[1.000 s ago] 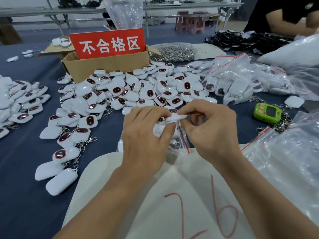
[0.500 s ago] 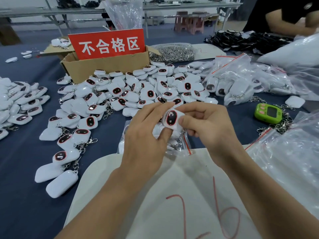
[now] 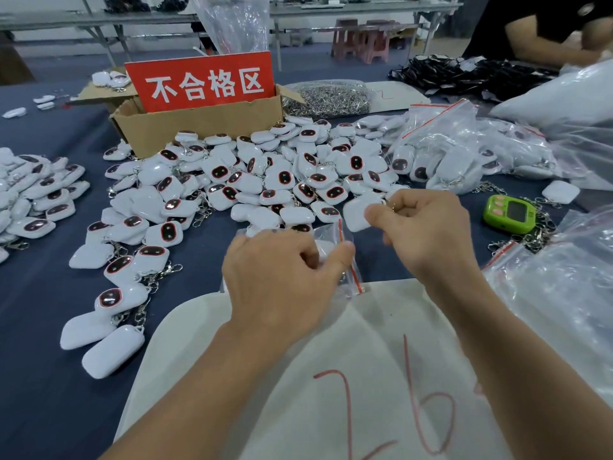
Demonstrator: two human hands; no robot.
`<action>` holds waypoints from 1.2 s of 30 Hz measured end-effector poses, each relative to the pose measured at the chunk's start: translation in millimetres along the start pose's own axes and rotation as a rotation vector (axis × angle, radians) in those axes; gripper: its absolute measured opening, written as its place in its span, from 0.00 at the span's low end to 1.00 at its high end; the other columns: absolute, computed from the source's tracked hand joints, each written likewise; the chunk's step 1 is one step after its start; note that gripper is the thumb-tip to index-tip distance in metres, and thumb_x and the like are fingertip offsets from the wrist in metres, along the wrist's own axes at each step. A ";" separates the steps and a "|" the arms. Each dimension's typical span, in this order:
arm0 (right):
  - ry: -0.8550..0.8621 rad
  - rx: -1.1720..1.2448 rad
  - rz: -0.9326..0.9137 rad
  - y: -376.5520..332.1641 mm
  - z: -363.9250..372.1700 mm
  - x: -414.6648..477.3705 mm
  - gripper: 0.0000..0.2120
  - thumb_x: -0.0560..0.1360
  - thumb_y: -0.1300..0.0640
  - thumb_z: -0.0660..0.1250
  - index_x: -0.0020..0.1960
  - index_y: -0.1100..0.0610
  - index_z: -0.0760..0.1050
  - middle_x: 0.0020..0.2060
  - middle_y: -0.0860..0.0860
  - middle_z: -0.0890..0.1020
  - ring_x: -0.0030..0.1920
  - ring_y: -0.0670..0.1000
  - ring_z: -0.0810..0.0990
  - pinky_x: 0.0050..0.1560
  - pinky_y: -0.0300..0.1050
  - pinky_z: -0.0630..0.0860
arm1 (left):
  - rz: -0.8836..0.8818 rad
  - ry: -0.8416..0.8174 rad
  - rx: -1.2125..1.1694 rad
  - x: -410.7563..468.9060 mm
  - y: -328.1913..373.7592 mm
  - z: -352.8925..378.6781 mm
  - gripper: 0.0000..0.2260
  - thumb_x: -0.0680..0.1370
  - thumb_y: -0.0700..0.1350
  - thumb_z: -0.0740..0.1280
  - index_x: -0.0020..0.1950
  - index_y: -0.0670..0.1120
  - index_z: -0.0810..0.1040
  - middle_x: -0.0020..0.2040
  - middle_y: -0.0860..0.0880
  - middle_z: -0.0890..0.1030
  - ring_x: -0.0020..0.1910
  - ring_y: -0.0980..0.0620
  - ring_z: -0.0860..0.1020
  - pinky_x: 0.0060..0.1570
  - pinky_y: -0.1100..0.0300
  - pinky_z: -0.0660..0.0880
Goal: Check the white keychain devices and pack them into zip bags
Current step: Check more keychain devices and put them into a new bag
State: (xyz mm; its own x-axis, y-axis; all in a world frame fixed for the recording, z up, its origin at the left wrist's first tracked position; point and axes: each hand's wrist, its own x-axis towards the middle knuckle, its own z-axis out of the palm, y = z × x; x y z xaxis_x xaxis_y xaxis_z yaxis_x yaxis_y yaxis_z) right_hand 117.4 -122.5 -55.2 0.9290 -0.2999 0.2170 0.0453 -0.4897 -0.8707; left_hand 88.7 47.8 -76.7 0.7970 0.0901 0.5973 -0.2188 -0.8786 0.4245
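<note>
1. The right hand (image 3: 428, 227), at centre right of the frame, pinches a white rounded-square plastic keychain device (image 3: 355, 212) between thumb and curled fingers, plain back upward.
2. The left hand (image 3: 282, 280), at centre, grips a small clear plastic zip bag with a red seal line (image 3: 331, 235). The held device is just beside the bag's top edge.
3. Above them, a heap of white keychain devices with dark oval faces (image 3: 265, 180) lies before a brown cardboard box (image 3: 199, 127).
4. A small green plastic gadget (image 3: 509, 214) lies at the right edge.
</note>
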 end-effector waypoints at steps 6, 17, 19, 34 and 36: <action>-0.206 -0.090 0.117 5.0 1.9 2.2 0.14 0.69 0.55 0.73 0.29 0.60 0.74 0.22 0.49 0.72 0.26 0.46 0.67 0.29 0.40 0.66 | 0.090 -0.205 0.155 -5.5 10.3 9.7 0.20 0.69 0.62 0.65 0.25 0.49 0.67 0.22 0.53 0.72 0.26 0.50 0.73 0.32 0.59 0.62; -0.231 -0.040 0.135 -0.3 10.7 -4.1 0.15 0.70 0.55 0.69 0.30 0.60 0.70 0.22 0.48 0.67 0.27 0.48 0.62 0.30 0.43 0.62 | -0.024 -0.200 0.332 0.0 9.7 -0.7 0.22 0.73 0.69 0.55 0.36 0.53 0.76 0.32 0.55 0.74 0.34 0.49 0.69 0.33 0.56 0.56; -0.181 -0.062 0.158 2.1 6.5 -0.9 0.13 0.68 0.56 0.69 0.31 0.62 0.69 0.24 0.49 0.67 0.28 0.49 0.62 0.31 0.44 0.60 | 0.007 -0.255 0.380 0.9 11.2 -0.6 0.22 0.73 0.68 0.57 0.34 0.53 0.79 0.30 0.54 0.75 0.33 0.49 0.70 0.29 0.59 0.51; -0.348 -0.497 -0.219 -6.5 33.6 -14.9 0.14 0.70 0.62 0.66 0.28 0.53 0.68 0.25 0.49 0.73 0.30 0.51 0.72 0.33 0.45 0.66 | 0.173 -0.112 -0.270 -5.5 7.2 -5.4 0.07 0.81 0.45 0.63 0.44 0.48 0.77 0.39 0.55 0.78 0.38 0.53 0.73 0.38 0.57 0.65; -0.486 -0.253 -0.122 -5.3 31.6 -10.2 0.11 0.68 0.62 0.69 0.29 0.51 0.77 0.25 0.50 0.78 0.29 0.45 0.75 0.33 0.40 0.70 | 0.123 -0.112 -0.253 -3.7 2.9 -4.0 0.07 0.81 0.46 0.64 0.43 0.49 0.76 0.38 0.56 0.77 0.39 0.56 0.71 0.39 0.61 0.60</action>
State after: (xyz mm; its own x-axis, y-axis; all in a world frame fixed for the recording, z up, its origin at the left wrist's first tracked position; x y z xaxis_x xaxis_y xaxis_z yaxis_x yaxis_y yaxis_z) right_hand 119.3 -91.0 -66.7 0.9877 0.1536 0.0296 0.1294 -0.6963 -0.7059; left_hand 82.9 46.8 -75.0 0.8097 -0.0747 0.5821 -0.4401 -0.7334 0.5181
